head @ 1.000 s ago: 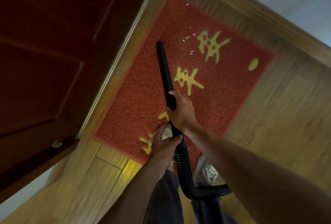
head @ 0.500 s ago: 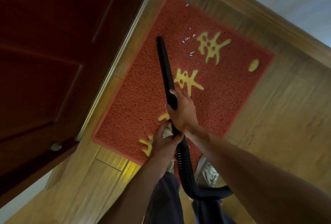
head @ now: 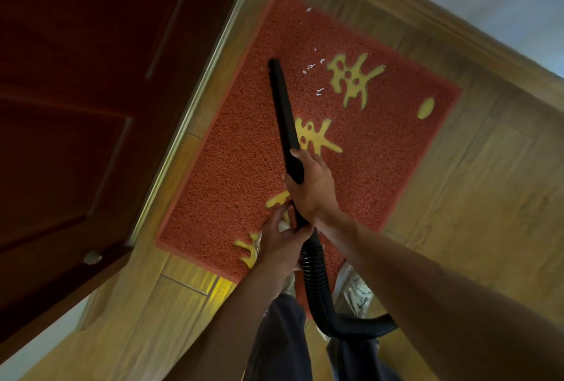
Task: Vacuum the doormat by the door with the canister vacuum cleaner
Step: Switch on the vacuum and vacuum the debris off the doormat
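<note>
Right hand: wrapped round the wand.
Left hand: clasps its lower end, above the hose.
Doormat: on the floor along the door.
Wand axis: from the hands toward the mat's far edge.
Scraps: just right of the tip, nearer the right hand.

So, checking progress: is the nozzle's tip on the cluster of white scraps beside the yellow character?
No, the nozzle ends left of the white scraps, with bare doormat between them.

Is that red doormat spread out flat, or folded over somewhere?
Spread flat: the doormat lies on the wooden floor, its visible edges straight and no visible corner turned up.
</note>
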A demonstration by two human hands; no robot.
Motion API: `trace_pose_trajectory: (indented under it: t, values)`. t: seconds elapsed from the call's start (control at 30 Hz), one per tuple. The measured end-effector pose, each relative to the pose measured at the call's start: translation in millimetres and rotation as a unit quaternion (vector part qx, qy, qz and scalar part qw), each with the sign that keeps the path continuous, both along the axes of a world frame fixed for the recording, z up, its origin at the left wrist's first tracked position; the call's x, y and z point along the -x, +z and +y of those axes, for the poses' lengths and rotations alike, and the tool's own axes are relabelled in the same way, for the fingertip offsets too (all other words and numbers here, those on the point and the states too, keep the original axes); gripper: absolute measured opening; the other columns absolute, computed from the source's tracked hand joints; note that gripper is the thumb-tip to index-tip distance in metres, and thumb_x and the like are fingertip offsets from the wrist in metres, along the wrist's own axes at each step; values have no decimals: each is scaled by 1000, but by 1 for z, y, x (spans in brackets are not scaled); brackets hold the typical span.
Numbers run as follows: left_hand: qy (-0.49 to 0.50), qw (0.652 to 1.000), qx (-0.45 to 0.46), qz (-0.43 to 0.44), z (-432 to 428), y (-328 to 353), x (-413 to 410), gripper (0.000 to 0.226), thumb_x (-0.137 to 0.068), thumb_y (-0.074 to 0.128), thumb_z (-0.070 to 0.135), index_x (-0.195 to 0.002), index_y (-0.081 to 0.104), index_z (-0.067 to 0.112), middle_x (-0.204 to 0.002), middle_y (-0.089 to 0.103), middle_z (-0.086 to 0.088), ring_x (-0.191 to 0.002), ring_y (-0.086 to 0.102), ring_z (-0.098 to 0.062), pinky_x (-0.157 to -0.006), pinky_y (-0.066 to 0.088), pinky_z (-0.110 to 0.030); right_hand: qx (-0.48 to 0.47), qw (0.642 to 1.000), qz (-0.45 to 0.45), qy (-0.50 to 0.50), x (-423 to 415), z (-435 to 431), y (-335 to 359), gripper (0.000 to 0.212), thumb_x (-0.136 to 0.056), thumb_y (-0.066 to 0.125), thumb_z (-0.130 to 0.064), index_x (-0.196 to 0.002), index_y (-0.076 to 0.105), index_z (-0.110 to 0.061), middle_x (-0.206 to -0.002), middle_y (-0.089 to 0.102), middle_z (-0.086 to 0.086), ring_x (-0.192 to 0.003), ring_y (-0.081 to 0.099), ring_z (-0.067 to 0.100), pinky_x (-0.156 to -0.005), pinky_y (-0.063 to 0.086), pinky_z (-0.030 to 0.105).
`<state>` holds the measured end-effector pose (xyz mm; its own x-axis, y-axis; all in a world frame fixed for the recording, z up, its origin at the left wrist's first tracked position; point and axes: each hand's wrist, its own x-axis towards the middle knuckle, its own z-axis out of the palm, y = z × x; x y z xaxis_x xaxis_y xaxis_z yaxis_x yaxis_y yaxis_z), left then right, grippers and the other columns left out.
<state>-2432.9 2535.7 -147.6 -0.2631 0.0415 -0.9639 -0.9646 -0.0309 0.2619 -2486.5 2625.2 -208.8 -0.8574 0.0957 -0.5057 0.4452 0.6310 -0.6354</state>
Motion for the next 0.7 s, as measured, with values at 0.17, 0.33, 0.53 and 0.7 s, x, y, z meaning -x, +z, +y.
trace_pose_trajectory:
  t: [0.17, 0.33, 0.53, 0.7]
  values:
    - [21, 1000, 16, -7, 0, -2, -5, 51, -92, 69, 15, -134, 50, 37, -87, 78, 0, -91, 75, -25, -71, 58, -39, 5, 999, -24, 29, 1, -4, -3, 50, -91, 65, -19, -138, 48, -16, -124, 55, 8, -104, 58, 23, -79, 48, 28]
    - [17, 1000, 24, -3, -7, -4, -9, 51, -91, 70, 14, -133, 50, 37, -71, 75, 13, -71, 75, -13, -67, 59, -36, 4, 999, -8, 32, -2, -13, -3, 49, -93, 62, -20, -139, 48, -15, -115, 55, 6, -97, 57, 20, -78, 50, 31]
    - [13, 1000, 17, -1, -10, -6, -9, 49, -92, 69, 14, -130, 52, 39, -74, 76, 10, -71, 75, -11, -56, 57, -29, 9, 1000, -3, 22, -2, -15, -3, 49, -93, 62, -19, -140, 48, -16, -115, 55, 5, -97, 56, 19, -78, 47, 29]
    - [14, 1000, 7, -6, -4, -4, -5, 46, -91, 70, 16, -126, 52, 40, -90, 77, -2, -86, 75, -22, -59, 55, -31, 13, 1000, -9, -4, -2, -7, -3, 49, -92, 63, -20, -139, 49, -16, -121, 56, 6, -104, 57, 20, -82, 47, 29]
